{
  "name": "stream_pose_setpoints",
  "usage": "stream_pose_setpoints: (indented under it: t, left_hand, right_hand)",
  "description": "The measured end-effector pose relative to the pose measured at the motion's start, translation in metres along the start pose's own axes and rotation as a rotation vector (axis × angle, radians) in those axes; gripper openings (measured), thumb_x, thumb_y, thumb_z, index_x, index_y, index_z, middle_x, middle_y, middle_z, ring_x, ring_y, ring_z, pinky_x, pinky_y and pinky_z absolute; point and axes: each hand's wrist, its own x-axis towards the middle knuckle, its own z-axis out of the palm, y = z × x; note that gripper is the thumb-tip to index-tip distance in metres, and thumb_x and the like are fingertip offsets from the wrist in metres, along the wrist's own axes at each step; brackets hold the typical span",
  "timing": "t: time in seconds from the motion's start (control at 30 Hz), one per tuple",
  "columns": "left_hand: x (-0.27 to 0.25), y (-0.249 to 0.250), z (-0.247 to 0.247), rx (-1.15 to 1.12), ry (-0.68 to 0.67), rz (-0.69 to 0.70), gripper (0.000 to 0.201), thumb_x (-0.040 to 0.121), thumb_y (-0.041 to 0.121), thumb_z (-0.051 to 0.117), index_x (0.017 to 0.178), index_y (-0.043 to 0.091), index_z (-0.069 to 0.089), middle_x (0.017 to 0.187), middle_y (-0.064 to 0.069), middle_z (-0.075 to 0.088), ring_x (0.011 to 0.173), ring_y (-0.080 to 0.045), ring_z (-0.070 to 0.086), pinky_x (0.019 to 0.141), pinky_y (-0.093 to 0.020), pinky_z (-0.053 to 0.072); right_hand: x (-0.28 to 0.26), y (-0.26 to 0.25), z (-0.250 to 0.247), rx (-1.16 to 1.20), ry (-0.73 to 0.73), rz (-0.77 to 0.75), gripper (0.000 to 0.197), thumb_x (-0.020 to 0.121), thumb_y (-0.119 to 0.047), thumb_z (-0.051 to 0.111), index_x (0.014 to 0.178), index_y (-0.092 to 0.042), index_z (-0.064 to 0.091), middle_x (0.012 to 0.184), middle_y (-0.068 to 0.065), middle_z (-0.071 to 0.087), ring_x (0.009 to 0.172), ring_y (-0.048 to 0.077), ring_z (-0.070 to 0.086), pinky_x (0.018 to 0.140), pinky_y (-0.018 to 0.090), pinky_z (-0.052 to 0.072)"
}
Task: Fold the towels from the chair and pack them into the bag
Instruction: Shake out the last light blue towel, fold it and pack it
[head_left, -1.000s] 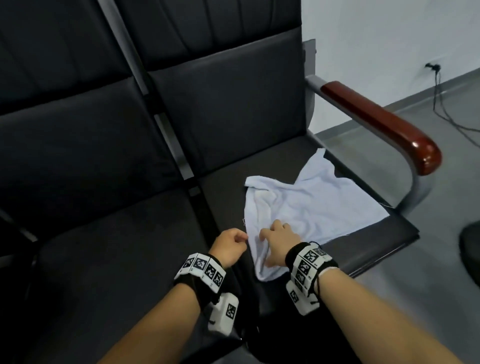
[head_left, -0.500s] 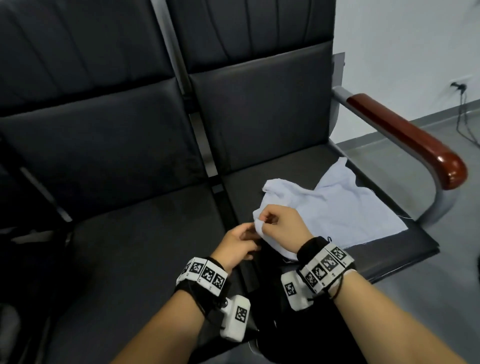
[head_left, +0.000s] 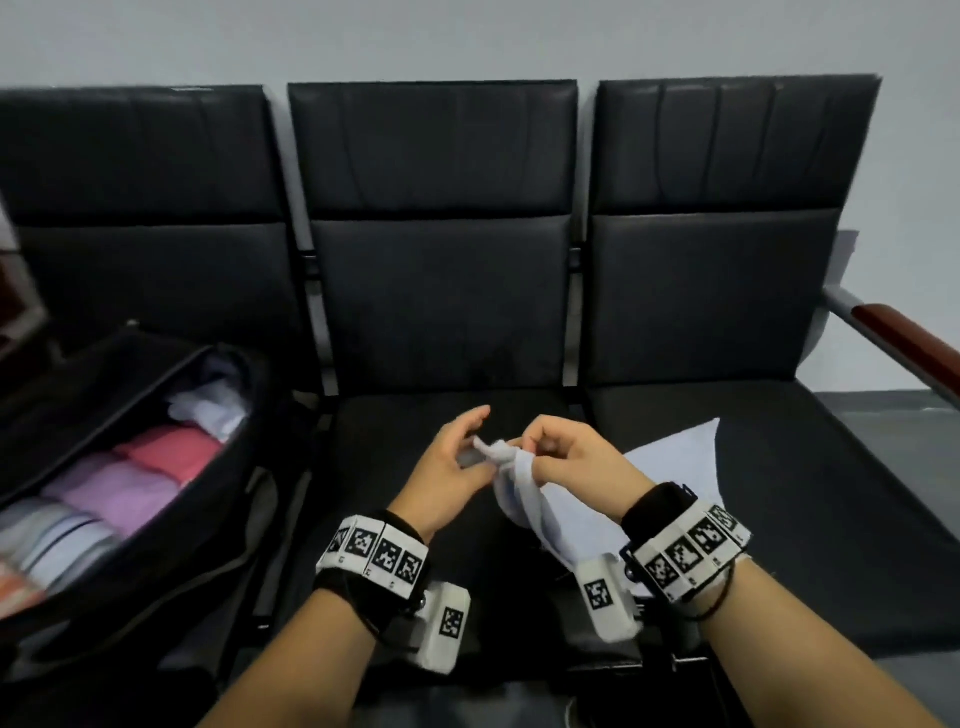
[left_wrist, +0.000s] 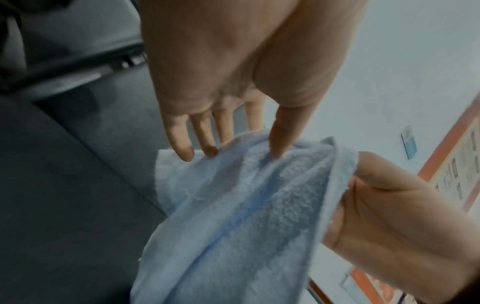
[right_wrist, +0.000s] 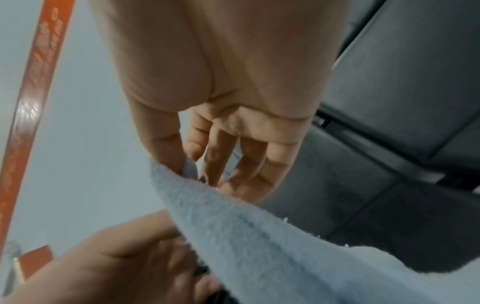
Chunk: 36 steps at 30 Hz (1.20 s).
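Mostly done, judging by folded towels (head_left: 130, 483) filling the bag (head_left: 156, 566) at 9 o'clock; last pale towel (head_left: 524, 499) unfolded, pinched in right hand (head_left: 566, 457), left hand (head_left: 447, 467) loose, fingertips (left_wrist: 210, 150) touching its edge.

Pale blue towel (head_left: 524, 499) bunched, lifted off chair (head_left: 779, 467), open bag (head_left: 156, 415) w/ folded towels

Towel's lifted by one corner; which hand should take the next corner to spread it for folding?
Left, probably. The right hand already pinches the pale blue towel at its raised corner, while the left hand is open with fingers touching the edge, free to slide along it.
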Motion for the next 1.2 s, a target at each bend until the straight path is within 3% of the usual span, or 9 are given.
stream_pose_setpoints:
  t: [0.1,0.2,0.3,0.47,0.53,0.67,0.87,1.1,1.2]
  left_hand:
    - [-0.026,-0.01,-0.035,0.097,-0.118,0.093,0.039,0.087,0.008,0.071,0.114,0.037,0.07,0.127,0.011,0.063,0.116,-0.001,0.06,0.1,-0.024,0.05]
    - [-0.046,-0.012,-0.06,0.153,-0.096,0.089,0.014,0.082,0.014,0.077,0.096,0.017,0.074,0.103,0.004,0.072,0.093,-0.004,0.068,0.084,-0.029,0.056]
    - [-0.06,-0.011,-0.075,0.206,-0.078,0.093,0.014,0.08,0.018,0.08,0.079,0.015,0.067,0.075,0.004,0.065,0.069,-0.004,0.058,0.066,-0.028,0.048]
    - [-0.077,-0.008,-0.085,0.235,0.073,0.157,0.027,0.081,0.01,0.072,0.068,0.021,0.051,0.064,0.01,0.051,0.058,-0.001,0.043,0.056,-0.02,0.037]
    - [-0.08,-0.006,-0.088,0.231,0.128,0.176,0.028,0.078,0.002,0.063,0.067,0.021,0.047,0.061,0.013,0.045,0.056,0.0,0.037,0.055,-0.021,0.033]
    - [-0.083,0.001,-0.083,0.278,0.167,0.193,0.024,0.082,0.014,0.064,0.068,0.022,0.046,0.058,0.015,0.046,0.054,0.0,0.038,0.049,-0.017,0.034]
    - [-0.084,0.018,-0.08,0.309,0.182,0.223,0.014,0.078,0.017,0.07,0.077,0.027,0.061,0.073,0.008,0.064,0.062,0.002,0.054,0.055,-0.013,0.043]
    - [-0.093,0.001,-0.102,0.487,0.285,0.199,0.021,0.091,0.005,0.055,0.084,0.022,0.065,0.076,0.009,0.066,0.072,0.001,0.061,0.064,-0.011,0.044]
    - [-0.098,-0.004,-0.11,0.55,0.304,0.171,0.026,0.092,0.003,0.05,0.084,0.021,0.066,0.078,0.007,0.068,0.074,-0.002,0.064,0.07,-0.025,0.051]
  right_hand:
    - [0.003,-0.01,0.041,0.113,-0.073,0.012,0.009,0.084,-0.004,0.064,0.083,-0.011,0.058,0.085,0.019,0.063,0.079,0.027,0.06,0.071,0.035,0.051]
    - [0.001,-0.023,0.067,0.144,-0.126,0.043,0.009,0.082,-0.011,0.065,0.08,-0.017,0.059,0.077,0.01,0.062,0.065,0.015,0.057,0.058,0.022,0.047]
    - [-0.001,-0.033,0.076,0.133,-0.139,0.032,0.014,0.084,-0.003,0.062,0.08,-0.016,0.059,0.076,0.012,0.063,0.061,0.014,0.058,0.054,0.022,0.047]
    - [-0.008,-0.031,0.083,0.197,-0.056,0.034,0.018,0.089,0.005,0.056,0.089,-0.01,0.065,0.082,0.015,0.07,0.069,0.021,0.063,0.063,0.028,0.051]
    - [-0.01,-0.028,0.088,0.287,-0.056,0.069,0.012,0.093,-0.006,0.06,0.104,-0.008,0.063,0.098,0.02,0.073,0.08,0.026,0.068,0.071,0.03,0.055]
    - [-0.012,-0.025,0.104,0.141,-0.075,-0.013,0.051,0.074,-0.03,0.081,0.12,-0.026,0.059,0.1,0.007,0.073,0.094,0.021,0.07,0.083,0.029,0.056]
    - [-0.011,-0.022,0.122,-0.262,0.083,-0.24,0.034,0.074,-0.016,0.069,0.095,-0.039,0.059,0.077,-0.007,0.065,0.066,0.007,0.06,0.06,0.02,0.048]
    - [0.002,-0.024,0.094,-0.27,0.297,-0.228,0.028,0.082,0.0,0.054,0.074,-0.026,0.061,0.075,-0.005,0.066,0.071,0.011,0.061,0.065,0.026,0.051]
    - [0.004,-0.024,0.09,-0.348,0.309,-0.239,0.027,0.081,-0.002,0.053,0.073,-0.028,0.06,0.077,-0.011,0.064,0.071,0.006,0.058,0.062,0.014,0.046]
